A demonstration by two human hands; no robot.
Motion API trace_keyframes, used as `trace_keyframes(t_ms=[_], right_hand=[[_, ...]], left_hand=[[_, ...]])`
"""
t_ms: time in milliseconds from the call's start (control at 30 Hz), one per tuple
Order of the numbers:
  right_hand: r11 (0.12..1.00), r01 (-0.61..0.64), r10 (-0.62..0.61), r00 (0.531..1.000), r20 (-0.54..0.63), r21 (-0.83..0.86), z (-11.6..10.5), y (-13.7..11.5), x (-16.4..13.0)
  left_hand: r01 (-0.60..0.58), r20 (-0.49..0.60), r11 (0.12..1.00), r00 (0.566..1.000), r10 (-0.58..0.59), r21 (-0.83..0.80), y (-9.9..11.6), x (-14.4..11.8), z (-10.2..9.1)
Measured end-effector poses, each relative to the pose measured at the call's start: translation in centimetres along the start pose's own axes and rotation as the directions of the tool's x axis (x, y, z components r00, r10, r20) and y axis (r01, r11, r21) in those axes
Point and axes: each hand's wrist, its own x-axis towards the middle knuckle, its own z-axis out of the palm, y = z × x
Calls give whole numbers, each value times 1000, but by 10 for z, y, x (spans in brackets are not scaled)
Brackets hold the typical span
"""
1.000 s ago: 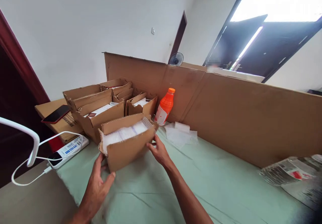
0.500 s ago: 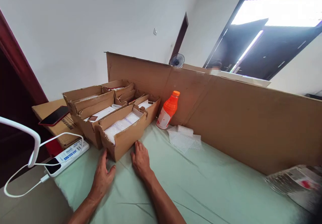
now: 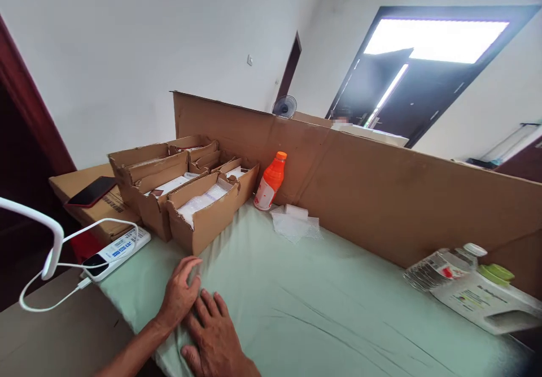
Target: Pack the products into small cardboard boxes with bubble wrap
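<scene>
Cardboard box of white packets stands at the left end of a pale green cloth, last in a row of boxes against a cardboard partition; white walls behind. Left hand and right hand rest flat, fingers loosely spread, touching, near the box, holding nothing.

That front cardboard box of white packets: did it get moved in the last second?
Yes. The front box was slid back from the hands, away from the table edge, and now sits flush against the other boxes, left of the orange bottle.
</scene>
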Motion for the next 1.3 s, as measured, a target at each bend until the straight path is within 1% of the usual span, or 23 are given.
trace_keyframes(t_ms=[67, 167, 233, 267, 300, 367, 467, 533, 600, 667, 700, 767, 833, 867, 933, 1000, 1067, 1100, 1133, 1167, 1200, 1233, 1300], right_hand=[[991, 116, -119, 992, -38, -71, 26, -3, 0], [961, 225, -244, 964, -110, -159, 58, 1, 7], [950, 289, -305, 938, -162, -116, 57, 9, 11], [946, 319, -324, 924, -202, -60, 47, 13, 12], [943, 333, -321, 914, -250, 7, 30, 18, 12], [944, 301, -241, 909, -341, 136, -23, 29, 13], [981, 75, 6, 909, -417, 178, -125, 45, 33], [989, -66, 113, 910, -399, 131, -188, 55, 69], [987, -160, 148, 925, -351, -5, -230, 64, 121], [951, -233, 197, 963, -184, -201, -248, 73, 181], [923, -235, 232, 972, -46, -305, -247, 76, 210], [880, -189, 300, 932, 201, -437, -235, 82, 260], [885, -140, 308, 892, 331, -444, -220, 86, 293], [902, -128, 284, 895, 344, -411, -215, 88, 301], [941, -114, 219, 924, 314, -319, -217, 94, 301], [963, -127, 184, 954, 236, -240, -235, 104, 283], [973, -198, 204, 978, 43, -120, -260, 122, 252], [970, -240, 237, 968, -87, -26, -272, 135, 233], [955, -270, 292, 923, -251, 119, -281, 150, 214], [924, -292, 369, 851, -375, 247, -286, 167, 195], [889, -343, 450, 778, -438, 304, -288, 186, 176], [852, -430, 523, 719, -459, 298, -287, 204, 159], [776, -602, 614, 655, -441, 186, -280, 239, 129]], left_hand=[[-67, 80, 998, 994, 68, -10, 10, 7, 7], [-153, 210, 988, 965, 156, -32, 22, 30, 30], [-194, 290, 980, 936, 198, -43, 25, 52, 51], [-209, 325, 977, 921, 213, -48, 25, 65, 62], [-220, 355, 974, 907, 224, -53, 24, 77, 73], [-227, 395, 971, 888, 236, -69, 20, 100, 92], [-189, 390, 976, 895, 216, -107, 8, 121, 111], [-143, 356, 980, 916, 183, -138, 1, 125, 116], [-104, 327, 981, 932, 154, -165, -3, 124, 118], [-85, 318, 980, 938, 140, -181, -4, 123, 119], [-82, 319, 979, 937, 139, -184, -5, 122, 120], [-83, 324, 979, 936, 141, -187, -5, 122, 120], [-86, 330, 978, 932, 147, -191, -5, 121, 121], [-87, 334, 977, 931, 149, -195, -5, 121, 121], [-81, 339, 975, 929, 149, -205, -5, 120, 121], [-68, 345, 975, 928, 140, -212, -5, 119, 120], [-55, 354, 974, 926, 131, -219, -3, 118, 119], [-49, 359, 974, 925, 128, -221, -3, 118, 119], [-43, 362, 974, 924, 124, -224, -2, 117, 118], [-38, 363, 973, 924, 120, -226, -1, 117, 118], [-34, 362, 973, 925, 117, -228, -1, 117, 118], [-33, 360, 973, 926, 116, -230, 0, 117, 118], [-39, 359, 971, 925, 123, -234, 0, 117, 118]])
